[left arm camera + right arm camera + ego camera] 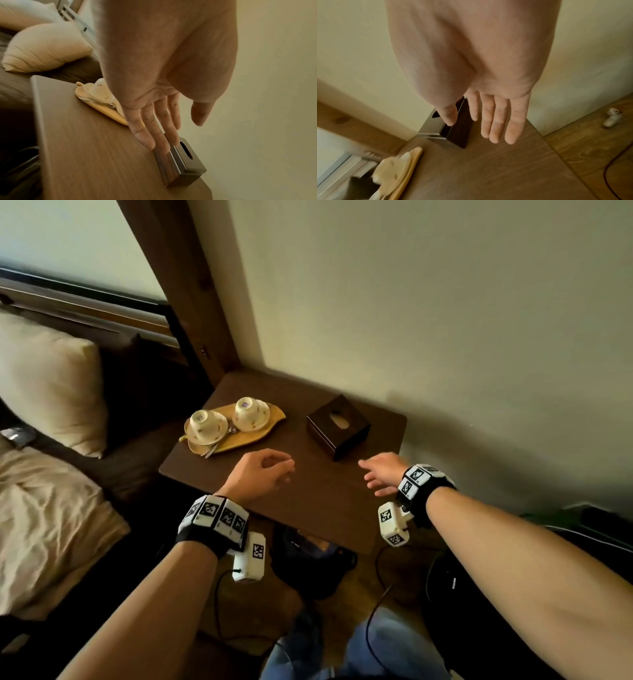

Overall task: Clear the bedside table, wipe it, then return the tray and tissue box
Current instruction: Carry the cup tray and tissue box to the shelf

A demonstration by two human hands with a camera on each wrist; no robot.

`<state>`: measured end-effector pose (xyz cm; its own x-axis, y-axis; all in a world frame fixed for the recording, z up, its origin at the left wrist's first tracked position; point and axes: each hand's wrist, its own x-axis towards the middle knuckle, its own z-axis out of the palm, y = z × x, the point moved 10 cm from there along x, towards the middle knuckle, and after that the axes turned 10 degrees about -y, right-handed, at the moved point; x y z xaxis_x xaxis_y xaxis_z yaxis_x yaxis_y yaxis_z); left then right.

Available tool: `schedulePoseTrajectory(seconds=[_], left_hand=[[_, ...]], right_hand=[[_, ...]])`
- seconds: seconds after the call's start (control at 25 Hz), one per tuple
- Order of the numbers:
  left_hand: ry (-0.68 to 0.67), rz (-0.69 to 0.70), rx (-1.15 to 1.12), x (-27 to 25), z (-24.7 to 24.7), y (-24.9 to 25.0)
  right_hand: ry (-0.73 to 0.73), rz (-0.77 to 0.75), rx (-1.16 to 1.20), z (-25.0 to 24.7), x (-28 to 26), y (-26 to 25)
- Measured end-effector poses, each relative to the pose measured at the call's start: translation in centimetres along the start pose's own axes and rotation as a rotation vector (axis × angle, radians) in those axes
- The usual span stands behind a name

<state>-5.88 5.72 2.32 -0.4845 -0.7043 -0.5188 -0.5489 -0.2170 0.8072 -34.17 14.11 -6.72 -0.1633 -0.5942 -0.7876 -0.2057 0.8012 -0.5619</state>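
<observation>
From the head camera, the dark bedside table (308, 501) sits in a corner, its back edge against the pale wall (445, 302) and its left edge beside the bed (51, 525). The near half of the tabletop is bare wood, and both hands hover over it. The left hand (260, 474) is loosely curled and holds nothing; the right hand (382, 474) has its fingers spread and relaxed, also holding nothing. The yellow leaf-shaped tray (246, 436) lies at the back left and carries two upturned cups (205, 421) on saucers. The dark tissue box (337, 426) stands at the back right, apart from the tray. A pillow (51, 392) leans at the head of the bed.

From the left wrist, the left hand's fingers (147, 129) hang straight and apart above the wood (touching nothing that can be seen). The tray (106, 111) is partly hidden behind them, and the tissue box (181, 166) stands near the table's far edge by the wall.

From the right wrist, the right hand's fingers (496, 121) are extended, slightly parted, just short of the tissue box (460, 129). The table corner (534, 128) drops to a wooden floor (590, 135), where a cable (611, 169) and a small white object (612, 117) (blurred) lie.
</observation>
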Motion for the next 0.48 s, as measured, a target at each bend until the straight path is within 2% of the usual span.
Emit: schedulePoseTrajectory(seconds=[0.2,0.28,0.48], left_hand=[[-0.092,-0.116,-0.152,8.0,-1.1,-0.9],[-0.109,-0.187,-0.234,10.7,0.3,-1.7],[-0.179,-0.399,-0.589,16.2,7.2,-2.4]], right_hand=[[0.255,-0.007,0.055,-4.5,4.4,-4.2],[0.246,-0.018,-0.008,-5.1,5.3,-5.3],[0.106,-0.058,-0.112,-5.0,8.5,-7.0]])
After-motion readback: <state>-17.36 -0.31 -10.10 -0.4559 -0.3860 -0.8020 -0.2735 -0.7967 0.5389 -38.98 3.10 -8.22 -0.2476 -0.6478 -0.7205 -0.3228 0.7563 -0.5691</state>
